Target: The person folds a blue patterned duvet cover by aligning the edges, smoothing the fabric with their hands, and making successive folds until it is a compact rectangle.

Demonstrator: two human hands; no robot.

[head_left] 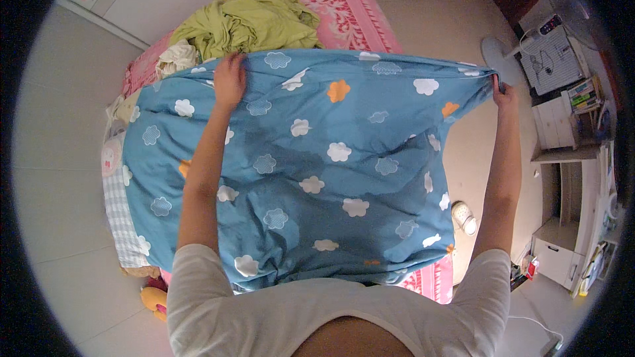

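Observation:
A large blue duvet cover (338, 152) printed with white, outlined and orange clouds spreads in front of me over the bed. My left hand (230, 80) is closed on its far edge, left of the middle, with the fingertips partly hidden. At the far right, my right hand (504, 94) grips the cover's corner, bunched between the fingers. The far edge runs taut between both hands, and the right side hangs raised off the bed. Soft folds gather along the near side, close to my body.
Crumpled green cloth (248, 23) lies beyond the cover on a pink patterned bed sheet (347, 10). At left is a grey checked cloth (122, 225), with an orange plush toy (153, 299) nearby. A pale clog (464, 218) stands on the floor; a white fan (503, 49) and shelving (562, 119) line the right.

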